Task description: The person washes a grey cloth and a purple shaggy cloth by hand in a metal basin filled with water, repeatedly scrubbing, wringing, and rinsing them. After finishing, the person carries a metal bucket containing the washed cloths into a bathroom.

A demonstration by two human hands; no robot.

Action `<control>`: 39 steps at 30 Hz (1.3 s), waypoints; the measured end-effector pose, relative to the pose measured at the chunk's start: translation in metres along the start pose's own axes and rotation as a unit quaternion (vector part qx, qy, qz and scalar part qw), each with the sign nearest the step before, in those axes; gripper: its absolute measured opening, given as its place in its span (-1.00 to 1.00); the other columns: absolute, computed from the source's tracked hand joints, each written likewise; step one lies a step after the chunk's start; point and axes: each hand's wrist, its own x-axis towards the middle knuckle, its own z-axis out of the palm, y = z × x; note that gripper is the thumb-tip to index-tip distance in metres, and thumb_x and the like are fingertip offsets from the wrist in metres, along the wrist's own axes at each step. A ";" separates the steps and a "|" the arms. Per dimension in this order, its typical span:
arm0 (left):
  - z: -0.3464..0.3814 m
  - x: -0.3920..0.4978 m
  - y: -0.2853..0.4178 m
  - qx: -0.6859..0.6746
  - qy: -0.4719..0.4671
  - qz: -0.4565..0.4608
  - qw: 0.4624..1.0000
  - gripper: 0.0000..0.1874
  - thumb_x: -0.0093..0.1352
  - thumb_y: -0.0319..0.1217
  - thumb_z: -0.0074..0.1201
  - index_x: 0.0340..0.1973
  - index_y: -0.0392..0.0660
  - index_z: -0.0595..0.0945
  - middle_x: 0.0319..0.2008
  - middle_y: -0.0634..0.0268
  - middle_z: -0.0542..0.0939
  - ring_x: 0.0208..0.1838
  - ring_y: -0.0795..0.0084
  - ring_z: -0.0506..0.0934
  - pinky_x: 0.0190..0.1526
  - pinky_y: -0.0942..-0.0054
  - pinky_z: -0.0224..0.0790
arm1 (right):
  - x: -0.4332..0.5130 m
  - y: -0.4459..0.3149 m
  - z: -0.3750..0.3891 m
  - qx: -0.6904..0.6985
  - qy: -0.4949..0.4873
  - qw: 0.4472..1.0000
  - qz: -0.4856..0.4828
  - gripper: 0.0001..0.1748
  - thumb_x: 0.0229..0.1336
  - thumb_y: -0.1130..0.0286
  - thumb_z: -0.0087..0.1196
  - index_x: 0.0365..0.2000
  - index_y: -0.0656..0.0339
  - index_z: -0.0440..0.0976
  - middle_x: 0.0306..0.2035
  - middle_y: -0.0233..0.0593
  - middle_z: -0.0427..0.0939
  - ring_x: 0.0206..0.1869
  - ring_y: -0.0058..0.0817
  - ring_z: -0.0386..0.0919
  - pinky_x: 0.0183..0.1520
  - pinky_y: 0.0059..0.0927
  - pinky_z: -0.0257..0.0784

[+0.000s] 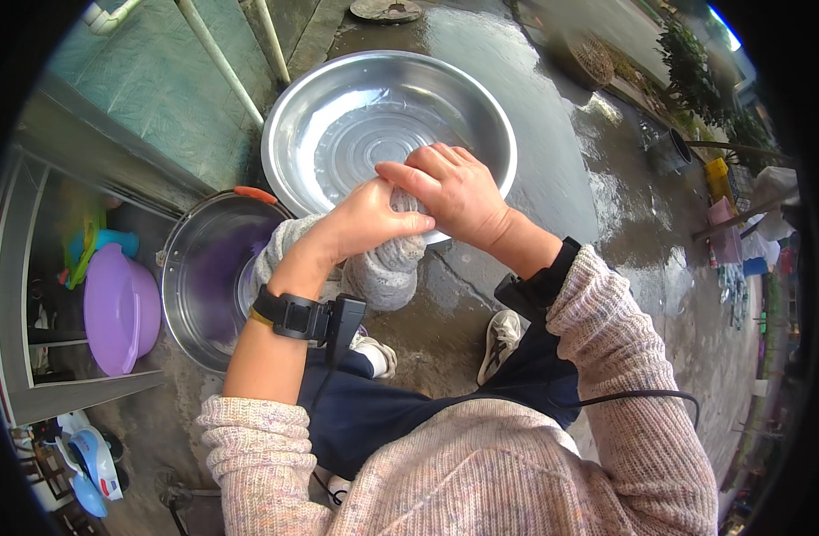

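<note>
A twisted light grey, speckled wet cloth [385, 278] is gripped in both hands above the near rim of a large metal basin [503, 157]. My left hand [366, 218] is closed round it, with the thumb pointing right. My right hand [453, 191] grips it just beside and above, its thumb reaching over my left hand. The cloth hangs in thick coils below and to the left of my hands, partly hidden by my left forearm. Some water lies in the basin. To the left stands a metal pot [182, 321] with an orange handle grip and something purple inside.
At the left, a purple plastic basin [115, 308] leans by a cabinet. White pipes [222, 63] run down behind the large basin. The concrete ground is wet. Far right are a dark bucket [671, 153], a yellow crate [717, 181] and a pink tub [723, 228].
</note>
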 end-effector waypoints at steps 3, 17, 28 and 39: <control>-0.027 -0.008 0.006 -0.238 -0.124 0.041 0.962 -0.25 0.29 0.11 0.00 0.09 -0.36 0.39 0.04 0.13 0.49 0.12 0.34 0.39 0.20 0.42 0.15 | 0.025 0.017 -0.023 0.001 0.085 0.990 -0.114 -0.68 -0.23 0.36 0.14 -0.31 -0.02 0.43 -0.46 -0.45 0.36 -0.36 -0.45 0.45 -0.31 -0.44 0.41; -0.026 -0.022 0.009 -0.132 -0.337 -0.039 0.931 -0.29 0.36 0.03 -0.13 0.09 -0.44 0.39 -0.21 -0.01 0.59 -0.18 0.29 0.58 -0.08 0.45 0.40 | 0.116 0.042 -0.158 -0.216 0.154 0.892 -0.366 -0.59 -0.33 0.34 0.15 -0.29 0.05 0.39 -0.32 -0.31 0.49 -0.21 -0.33 0.54 -0.30 -0.44 0.46; -0.009 -0.016 0.030 0.230 0.177 0.064 0.955 -0.48 -0.02 -0.45 0.31 -0.11 -0.17 0.51 -0.25 0.02 0.61 -0.14 0.15 0.59 -0.03 0.27 0.34 | 0.072 0.104 -0.128 -0.250 -0.108 0.957 -0.104 -0.68 -0.11 0.52 0.12 -0.25 0.04 0.41 -0.43 -0.32 0.45 -0.28 -0.27 0.54 -0.28 -0.35 0.48; -0.074 0.012 -0.021 0.600 0.330 0.151 0.713 -0.75 0.08 -0.53 0.09 -0.33 0.03 0.48 -0.42 0.34 0.52 -0.21 0.24 0.52 -0.20 0.26 0.15 | -0.015 0.023 -0.018 0.486 -0.419 0.695 0.324 -0.56 -0.23 0.57 0.05 -0.18 0.33 0.38 -0.38 -0.30 0.50 -0.30 -0.56 0.47 -0.20 -0.44 0.41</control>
